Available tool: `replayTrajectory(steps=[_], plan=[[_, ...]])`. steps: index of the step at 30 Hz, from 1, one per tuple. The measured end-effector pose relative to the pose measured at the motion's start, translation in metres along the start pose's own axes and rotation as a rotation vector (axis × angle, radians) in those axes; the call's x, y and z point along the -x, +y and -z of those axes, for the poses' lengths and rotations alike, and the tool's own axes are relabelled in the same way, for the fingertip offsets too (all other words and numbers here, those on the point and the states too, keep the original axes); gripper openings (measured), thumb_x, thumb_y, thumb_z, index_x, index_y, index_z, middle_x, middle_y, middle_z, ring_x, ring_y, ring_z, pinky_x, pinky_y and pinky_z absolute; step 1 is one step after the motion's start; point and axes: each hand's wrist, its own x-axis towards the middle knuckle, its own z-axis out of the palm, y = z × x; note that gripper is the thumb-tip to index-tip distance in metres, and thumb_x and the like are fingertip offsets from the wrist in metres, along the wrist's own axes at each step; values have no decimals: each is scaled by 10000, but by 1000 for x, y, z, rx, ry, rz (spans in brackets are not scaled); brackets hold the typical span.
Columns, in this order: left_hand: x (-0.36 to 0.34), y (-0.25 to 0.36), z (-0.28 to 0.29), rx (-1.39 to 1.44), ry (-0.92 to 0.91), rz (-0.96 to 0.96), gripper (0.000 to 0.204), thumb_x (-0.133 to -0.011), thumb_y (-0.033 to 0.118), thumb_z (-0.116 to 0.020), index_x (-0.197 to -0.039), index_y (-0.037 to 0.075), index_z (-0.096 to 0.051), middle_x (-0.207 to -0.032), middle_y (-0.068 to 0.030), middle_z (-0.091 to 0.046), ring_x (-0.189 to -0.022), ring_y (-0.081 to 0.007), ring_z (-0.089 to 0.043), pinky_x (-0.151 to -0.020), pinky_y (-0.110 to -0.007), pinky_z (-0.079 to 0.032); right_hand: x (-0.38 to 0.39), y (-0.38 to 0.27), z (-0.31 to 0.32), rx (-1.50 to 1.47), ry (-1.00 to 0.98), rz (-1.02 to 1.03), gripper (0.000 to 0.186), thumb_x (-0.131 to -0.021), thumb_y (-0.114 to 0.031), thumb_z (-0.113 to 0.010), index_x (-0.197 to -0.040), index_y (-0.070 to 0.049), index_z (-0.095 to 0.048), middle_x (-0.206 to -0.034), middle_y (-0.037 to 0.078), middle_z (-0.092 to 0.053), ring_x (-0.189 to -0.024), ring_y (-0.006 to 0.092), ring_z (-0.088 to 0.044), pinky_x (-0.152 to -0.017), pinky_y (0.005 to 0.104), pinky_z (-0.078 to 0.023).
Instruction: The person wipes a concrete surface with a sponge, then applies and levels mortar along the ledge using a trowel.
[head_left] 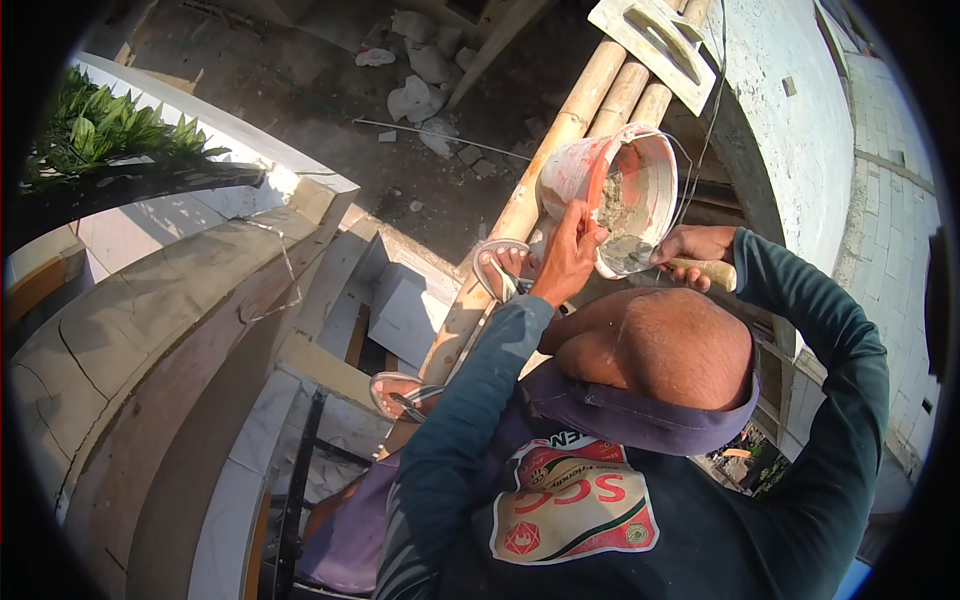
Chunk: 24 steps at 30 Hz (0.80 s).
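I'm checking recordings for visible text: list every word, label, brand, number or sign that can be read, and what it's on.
Wording isn't copied here, only located.
Dark shirt, multicoloured printed patch: large red lettering on beige.
Same shirt, above the patch: light lettering, partly hidden.
Patch edges and red emblem: small print, too small to read.
Bucket, trowel, float: no readable text.

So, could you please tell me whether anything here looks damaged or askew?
Yes: the curved ledge at left bears dark, crack-like lines, which suggest damage. The bucket also leans, its mouth tipped sideways, though the left hand holds its rim.
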Motion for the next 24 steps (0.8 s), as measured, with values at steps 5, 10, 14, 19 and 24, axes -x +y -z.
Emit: replayTrajectory(steps=[5,10,14,19,24], plan=[[-11,17,38,150,-79,204,192,-955,149,-555,-1044,88,-396,-853,-4,-474,-675,-46,-527,-540,-206,-502,-40,22,6,-870,-694,51,301,-980,-295,-468,-956,2,-514,-704,39,-495,-472,48,-464,-336,190,-371],[-11,9,33,197,-129,198,202,-960,162,-554,-1034,105,-375,-883,-9,-492,-701,-59,-561,-552,-226,-542,-40,24,-16,-1145,-859,381,367,-1014,-338,-385,-1022,16,-481,-683,42,-486,-441,69,-451,-335,223,-400],[-16,18,36,142,-40,198,209,-954,125,-534,-1062,84,-359,-863,-30,-483,-671,-85,-557,-541,-241,-545,18,15,4,-535,-199,475,324,-993,-308,-435,-1006,0,-532,-613,23,-489,-389,79,-450,-319,238,-408],[-15,21,51,104,-63,212,235,-959,165,-541,-1088,102,-355,-896,-36,-533,-700,-94,-598,-552,-245,-559,50,-18,2,644,728,567,196,-831,-133,-596,-864,59,-576,-690,141,-607,-548,225,-628,-463,354,-517],[-20,14,39,4,-70,135,220,-952,131,-517,-1092,95,-351,-895,-38,-516,-715,-115,-597,-556,-282,-593,-38,-45,-4,1438,1105,770,116,-724,-66,-593,-767,4,-675,-792,204,-671,-833,346,-680,-762,419,-539]])
